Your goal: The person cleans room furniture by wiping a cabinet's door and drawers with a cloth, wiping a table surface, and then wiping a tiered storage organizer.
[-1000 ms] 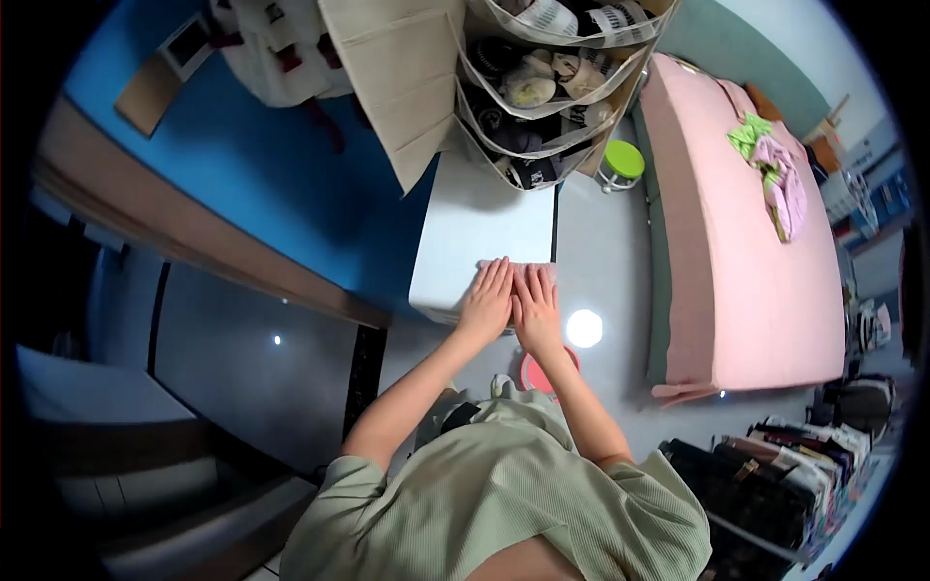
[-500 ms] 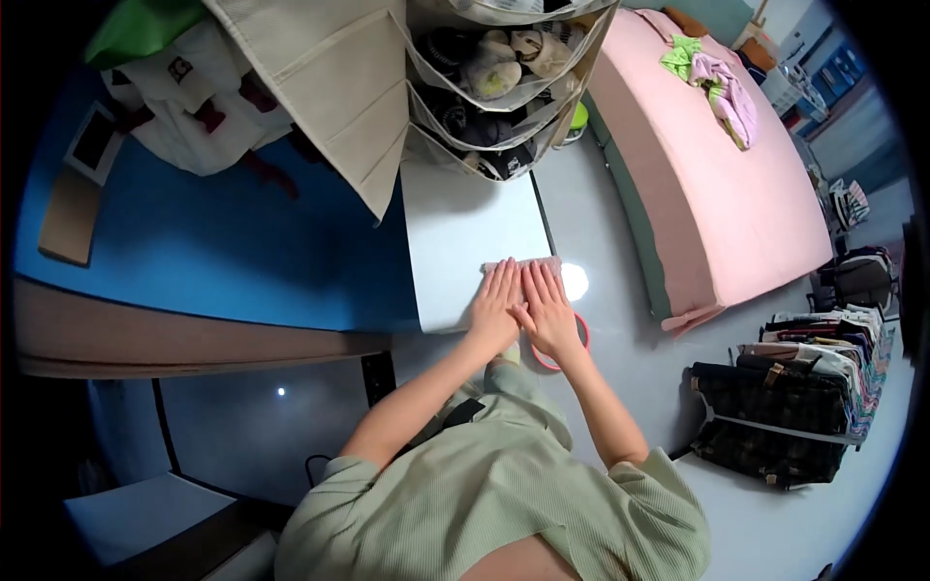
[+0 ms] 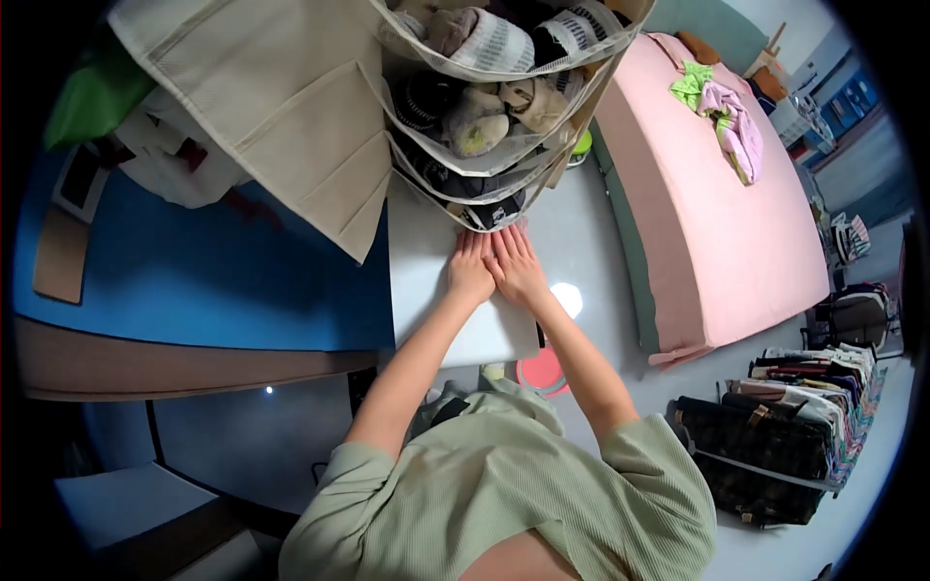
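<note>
My left hand (image 3: 472, 268) and my right hand (image 3: 516, 265) lie flat side by side, thumbs touching, on the white tabletop (image 3: 431, 310). Their fingers are stretched forward under the lower edge of a beige hanging organizer (image 3: 281, 126). A sliver of a pale pinkish cloth (image 3: 524, 225) shows beside my right fingertips; my fingers and the organizer hide most of it. Rolled socks (image 3: 492, 44) and other small clothing fill the organizer's mesh pockets just above my hands.
To the left is a blue surface (image 3: 223, 281) with white garments. A pink-covered bed (image 3: 717, 223) stands at the right, with crumpled clothes on it. Beneath the table edge a red round basin (image 3: 542, 371) sits on the floor. Hanging clothes and black bags (image 3: 756, 455) are at lower right.
Both hands have slid forward along the white tabletop with the cloth beneath them, from near its front edge to under the organizer. The camera view has shifted too.
</note>
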The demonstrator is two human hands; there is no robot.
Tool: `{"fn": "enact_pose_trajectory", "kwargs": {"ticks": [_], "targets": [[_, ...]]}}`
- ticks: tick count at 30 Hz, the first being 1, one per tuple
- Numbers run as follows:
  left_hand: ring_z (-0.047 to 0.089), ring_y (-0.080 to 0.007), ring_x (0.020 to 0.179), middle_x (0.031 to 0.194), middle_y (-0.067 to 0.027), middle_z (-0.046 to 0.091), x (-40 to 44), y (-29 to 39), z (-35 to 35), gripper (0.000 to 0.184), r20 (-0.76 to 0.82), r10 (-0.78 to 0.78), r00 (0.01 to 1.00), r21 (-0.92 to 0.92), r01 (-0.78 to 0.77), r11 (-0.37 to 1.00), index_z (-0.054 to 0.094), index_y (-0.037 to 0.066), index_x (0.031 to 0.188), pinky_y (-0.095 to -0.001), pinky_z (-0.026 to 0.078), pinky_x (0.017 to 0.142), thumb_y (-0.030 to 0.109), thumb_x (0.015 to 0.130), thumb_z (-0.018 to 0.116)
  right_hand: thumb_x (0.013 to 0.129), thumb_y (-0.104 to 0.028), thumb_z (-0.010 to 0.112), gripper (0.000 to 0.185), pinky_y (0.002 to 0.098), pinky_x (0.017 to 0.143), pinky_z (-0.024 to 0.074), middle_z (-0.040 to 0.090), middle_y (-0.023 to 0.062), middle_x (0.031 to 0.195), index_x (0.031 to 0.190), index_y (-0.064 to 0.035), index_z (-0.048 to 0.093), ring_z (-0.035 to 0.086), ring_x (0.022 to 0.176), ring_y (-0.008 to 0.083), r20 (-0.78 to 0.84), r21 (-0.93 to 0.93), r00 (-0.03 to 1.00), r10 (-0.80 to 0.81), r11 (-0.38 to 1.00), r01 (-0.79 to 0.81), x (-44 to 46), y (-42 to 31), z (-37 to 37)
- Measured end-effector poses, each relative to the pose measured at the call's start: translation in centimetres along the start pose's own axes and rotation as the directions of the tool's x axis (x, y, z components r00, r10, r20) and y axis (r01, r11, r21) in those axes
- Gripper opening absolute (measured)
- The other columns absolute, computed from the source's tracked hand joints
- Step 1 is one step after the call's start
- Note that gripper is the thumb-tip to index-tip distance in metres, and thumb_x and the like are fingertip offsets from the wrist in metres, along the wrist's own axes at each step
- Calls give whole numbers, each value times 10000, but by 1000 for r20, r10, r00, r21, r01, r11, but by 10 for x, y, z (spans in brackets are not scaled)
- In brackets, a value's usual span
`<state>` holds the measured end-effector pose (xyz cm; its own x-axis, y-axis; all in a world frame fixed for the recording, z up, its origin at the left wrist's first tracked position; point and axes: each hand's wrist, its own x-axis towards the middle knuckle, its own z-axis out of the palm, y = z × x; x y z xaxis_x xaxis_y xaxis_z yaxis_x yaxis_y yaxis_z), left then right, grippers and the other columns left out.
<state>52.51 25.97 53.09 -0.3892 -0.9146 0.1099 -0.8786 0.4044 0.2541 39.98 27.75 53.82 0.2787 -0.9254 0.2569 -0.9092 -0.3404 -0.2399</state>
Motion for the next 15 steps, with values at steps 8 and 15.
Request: {"fn": "enact_pose_trajectory", "kwargs": {"ticks": [8, 15], "targets": [[262, -292, 1334, 1425, -149, 334, 33, -15, 14, 538, 51, -111, 992, -70, 115, 991, 320, 62, 1377, -431, 135, 1124, 288, 890, 348, 914, -272, 341, 478, 449, 1115, 140, 411, 209, 1334, 1297, 7, 402, 305, 1287, 374, 177, 36, 981, -75, 997, 70, 46, 26, 2], [328, -336, 1296, 1380, -204, 374, 16, -12, 16, 519, -126, -73, 989, -38, 69, 997, 352, 31, 1350, -430, 233, 1089, 256, 884, 400, 896, -293, 354, 509, 446, 1118, 147, 401, 184, 1362, 1302, 11, 407, 295, 1312, 343, -20, 33, 992, -127, 991, 128, 31, 22, 9]]}}
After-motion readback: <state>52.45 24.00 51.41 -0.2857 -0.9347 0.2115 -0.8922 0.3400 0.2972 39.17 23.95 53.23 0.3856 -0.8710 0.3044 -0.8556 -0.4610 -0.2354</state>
